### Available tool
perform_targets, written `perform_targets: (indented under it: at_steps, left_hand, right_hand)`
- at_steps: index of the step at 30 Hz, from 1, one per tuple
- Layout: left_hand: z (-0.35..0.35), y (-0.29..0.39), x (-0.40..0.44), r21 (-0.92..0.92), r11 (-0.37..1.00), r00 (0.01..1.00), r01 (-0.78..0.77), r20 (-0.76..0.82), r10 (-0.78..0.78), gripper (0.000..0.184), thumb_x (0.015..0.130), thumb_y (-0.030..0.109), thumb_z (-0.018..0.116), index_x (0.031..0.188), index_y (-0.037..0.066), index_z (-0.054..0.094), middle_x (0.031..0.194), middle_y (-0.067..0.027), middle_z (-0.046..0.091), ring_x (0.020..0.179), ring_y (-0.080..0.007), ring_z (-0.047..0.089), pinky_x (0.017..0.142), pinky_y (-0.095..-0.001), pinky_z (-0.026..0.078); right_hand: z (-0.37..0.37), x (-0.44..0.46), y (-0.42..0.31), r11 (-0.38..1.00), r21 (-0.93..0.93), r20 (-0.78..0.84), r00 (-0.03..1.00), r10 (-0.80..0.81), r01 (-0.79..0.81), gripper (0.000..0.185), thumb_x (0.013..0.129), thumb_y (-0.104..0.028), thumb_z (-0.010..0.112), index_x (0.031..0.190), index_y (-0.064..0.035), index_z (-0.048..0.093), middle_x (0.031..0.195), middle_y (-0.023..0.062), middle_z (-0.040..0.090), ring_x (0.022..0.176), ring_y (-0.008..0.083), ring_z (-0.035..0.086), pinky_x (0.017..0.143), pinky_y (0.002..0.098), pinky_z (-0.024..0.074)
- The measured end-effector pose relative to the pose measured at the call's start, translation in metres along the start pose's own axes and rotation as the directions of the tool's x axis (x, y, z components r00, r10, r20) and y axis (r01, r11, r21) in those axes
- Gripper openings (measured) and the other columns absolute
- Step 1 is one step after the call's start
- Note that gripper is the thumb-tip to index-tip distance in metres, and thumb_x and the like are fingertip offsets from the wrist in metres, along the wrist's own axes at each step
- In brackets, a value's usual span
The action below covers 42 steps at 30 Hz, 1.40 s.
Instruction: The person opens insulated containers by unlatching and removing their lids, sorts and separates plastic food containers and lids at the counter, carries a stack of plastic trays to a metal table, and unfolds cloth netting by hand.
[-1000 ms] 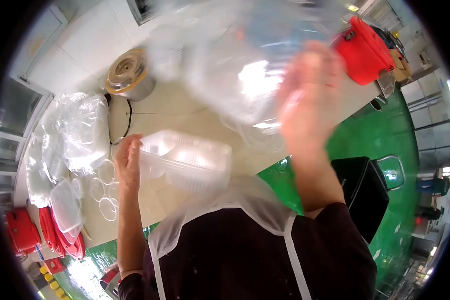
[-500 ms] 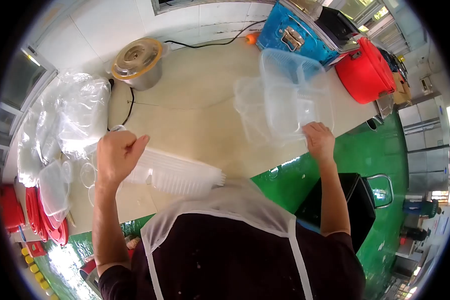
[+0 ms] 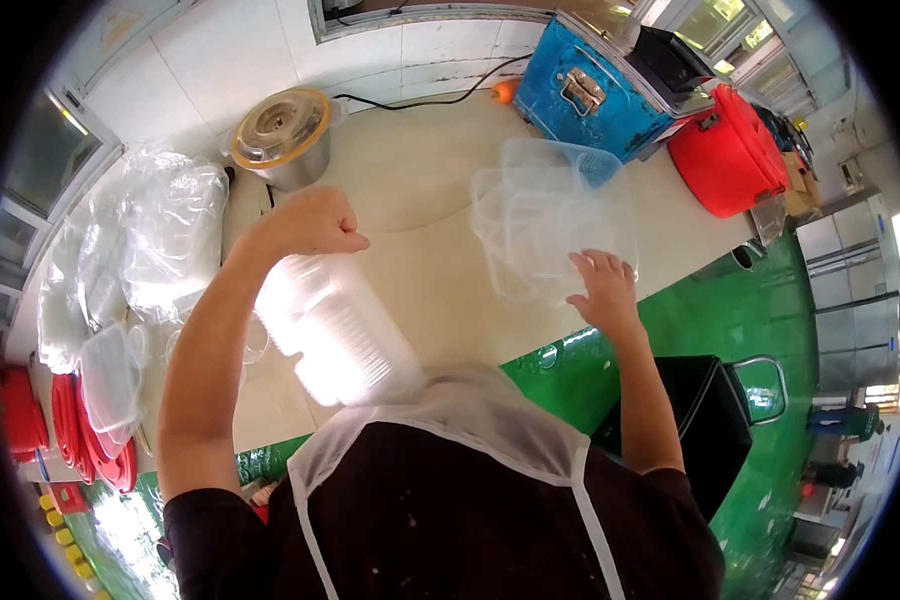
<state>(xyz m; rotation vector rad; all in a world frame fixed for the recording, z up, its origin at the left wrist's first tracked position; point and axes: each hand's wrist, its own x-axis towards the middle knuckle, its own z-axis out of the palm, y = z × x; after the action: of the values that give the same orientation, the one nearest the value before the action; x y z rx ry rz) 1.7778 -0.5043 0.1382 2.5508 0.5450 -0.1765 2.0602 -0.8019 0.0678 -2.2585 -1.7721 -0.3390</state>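
My left hand (image 3: 315, 222) is closed at the far end of a stack of clear plastic food trays (image 3: 355, 335). The stack slants across the near part of the table, its lower end against my apron, and glare whitens its ribbed side. Some of my left fingertips are hidden beneath the hand. On the right, my right hand (image 3: 604, 290) is open with its fingers spread, above the near edge of a compartment tray (image 3: 560, 225). That clear tray lies over other thin clear pieces (image 3: 495, 240) whose outlines overlap.
Plastic-wrapped stacks (image 3: 175, 235) and red lids (image 3: 65, 415) lie at left. A lidded steel pot (image 3: 285, 135) stands by the wall, its cord nearby. A blue metal box (image 3: 590, 95) and red bucket (image 3: 725, 155) occupy the back right. A black bin (image 3: 705, 420) stands below.
My left hand has moved right and away from me, and the stack has turned with it. The tray at right now lies lower over the other pieces; my right hand has released it, fingers spreading.
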Motion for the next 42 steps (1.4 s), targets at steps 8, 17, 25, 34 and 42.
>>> perform_targets:
  at_steps: [8, 17, 25, 34, 42]
  left_hand:
    - [-0.007, 0.019, 0.009, -0.171, 0.977, 0.991, -0.129, -0.053, 0.122, 0.04, 0.073, 0.021, 0.062, 0.048, -0.001, 0.039, 0.044, -0.0073, 0.03, 0.042, -0.0173, 0.032, 0.043, -0.0338, 0.029]
    - [0.046, 0.006, -0.007, -0.438, 0.897, 0.813, 0.062, -0.499, -0.3, 0.045, 0.081, 0.043, 0.062, 0.112, 0.011, 0.055, 0.101, -0.0118, 0.062, 0.082, -0.0282, 0.059, 0.078, -0.037, 0.045]
    - [0.046, 0.009, -0.008, -0.468, 0.884, 0.859, -0.014, -0.457, -0.228, 0.05, 0.08, 0.046, 0.061, 0.116, 0.012, 0.053, 0.11, -0.0109, 0.06, 0.085, -0.0287, 0.06, 0.079, -0.0361, 0.046]
    - [0.043, 0.026, -0.015, -0.39, 0.916, 0.809, 0.09, -0.508, -0.296, 0.046, 0.078, 0.04, 0.063, 0.114, 0.014, 0.054, 0.112, -0.0091, 0.058, 0.087, -0.029, 0.06, 0.08, -0.037, 0.046]
    - [0.033, 0.042, -0.083, -0.458, 0.882, 0.489, 0.111, -0.747, -0.45, 0.041, 0.067, 0.012, 0.058, 0.107, 0.005, 0.055, 0.104, -0.0137, 0.057, 0.087, -0.0283, 0.057, 0.079, -0.0356, 0.045]
  right_hand:
    - [0.007, 0.055, -0.162, 0.161, 0.913, 0.407, 0.842, -0.353, -0.374, 0.029, 0.093, -0.024, 0.046, 0.103, 0.0008, 0.056, 0.087, 0.009, 0.059, 0.074, 0.0166, 0.058, 0.066, 0.0306, 0.0482]
    - [0.007, 0.066, -0.188, -0.078, 0.741, 0.611, 0.718, -0.334, -0.667, 0.032, 0.096, -0.027, 0.041, 0.103, -0.0009, 0.058, 0.084, 0.006, 0.062, 0.072, 0.0137, 0.06, 0.062, 0.0278, 0.0501]
    - [-0.008, 0.07, -0.176, -0.018, 0.69, 0.674, 0.652, -0.348, -0.723, 0.029, 0.094, -0.023, 0.038, 0.097, -0.002, 0.058, 0.083, 0.0073, 0.063, 0.072, 0.0142, 0.062, 0.061, 0.0282, 0.0503]
    - [0.007, 0.048, -0.181, -0.028, 0.799, 0.599, 0.798, -0.064, -0.601, 0.022, 0.093, -0.014, 0.038, 0.089, -0.0012, 0.056, 0.068, 0.0005, 0.053, 0.054, 0.0078, 0.046, 0.049, 0.0238, 0.0395]
    - [-0.023, 0.045, -0.2, 0.144, 0.951, 0.278, 0.96, -0.007, -0.275, 0.022, 0.094, -0.015, 0.04, 0.082, -0.0022, 0.055, 0.056, 0.0014, 0.049, 0.045, 0.0058, 0.041, 0.043, 0.0214, 0.0349]
